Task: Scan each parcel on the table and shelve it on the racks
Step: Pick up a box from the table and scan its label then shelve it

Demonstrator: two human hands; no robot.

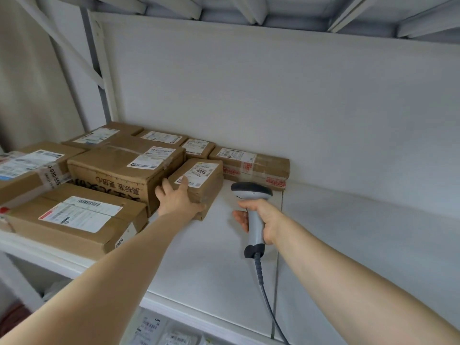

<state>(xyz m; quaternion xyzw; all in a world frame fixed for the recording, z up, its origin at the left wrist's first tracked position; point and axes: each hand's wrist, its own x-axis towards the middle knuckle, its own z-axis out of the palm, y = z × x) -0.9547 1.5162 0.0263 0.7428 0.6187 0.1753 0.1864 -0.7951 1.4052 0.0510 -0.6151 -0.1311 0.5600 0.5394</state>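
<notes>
Right hand (pixel 265 221) grips barcode scanner (pixel 251 191) over shelf (pixel 348 245). Left hand (pixel 178 199), fingers straight, rests on small carton (pixel 206 185) near back edge.

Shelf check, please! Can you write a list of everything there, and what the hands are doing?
Surface: white shelf, bare on its right half.
Job's things: small parcel labelled 2004, beside larger brown parcels filling the left; scanner.
Clutter: nothing seen.
Hands: left hand touches the small parcel's near end, fingers on its label; right hand grips the scanner.
Cables: grey cable hangs from the scanner past the shelf edge.
Surroundings: white back panel; labelled packets on the shelf below.
</notes>
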